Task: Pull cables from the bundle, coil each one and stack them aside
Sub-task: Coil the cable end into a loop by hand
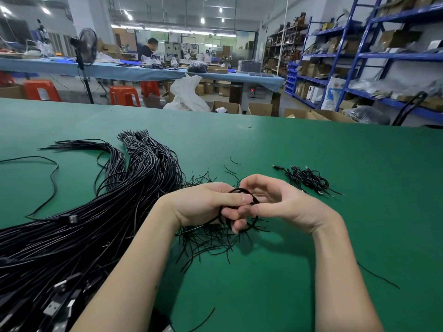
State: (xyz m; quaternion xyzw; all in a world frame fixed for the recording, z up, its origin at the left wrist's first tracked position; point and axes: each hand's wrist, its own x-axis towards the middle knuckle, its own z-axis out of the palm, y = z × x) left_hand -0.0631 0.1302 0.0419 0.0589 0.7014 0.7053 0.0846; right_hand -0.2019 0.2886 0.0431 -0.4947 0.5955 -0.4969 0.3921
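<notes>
Coil [242, 207]: gripped by left hand [206, 204], pinched by right hand [275, 200]. Few finished coils [308, 179] right of it; bundle [96, 212] left, mostly untouched.

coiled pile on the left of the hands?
No, the coiled pile lies right of the hands; the big bundle is on the left.

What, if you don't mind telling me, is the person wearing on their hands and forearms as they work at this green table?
Nothing that shows: the left hand and the right hand are bare, with no gloves, rings, watch or wristband. Both forearms are uncovered down to the bottom edge of the picture, so no sleeve is in view. The fingernails look short and unpainted.
</notes>
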